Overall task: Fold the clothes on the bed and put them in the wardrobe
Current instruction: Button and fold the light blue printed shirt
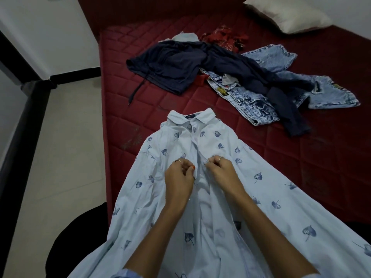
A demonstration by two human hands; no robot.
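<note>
Clothes lie scattered over a dark red quilted bed (331,157), and the nearest of them, a pale blue shirt (261,189) printed with dark blue leaves, is spread front-up at the bed's near edge with its collar pointing away from the person and its lower part hanging toward them. Both hands work at the shirt's front opening, just below the collar. The left hand (178,181) has its fingers curled, its grip pinching the left edge of the opening. The right hand (222,173) is likewise curled, its grip narrow and pinching the facing edge; the two hands sit just beside each other. Rings show on fingers of both hands.

Farther up the bed, a navy garment (170,67) with a drawstring lies crumpled, partly draped over light-wash jeans (251,101). A red patterned cloth (220,39) sits behind them, and a pale pillow (285,15) rests in the far corner. To the left is a light tiled floor (66,157).
</note>
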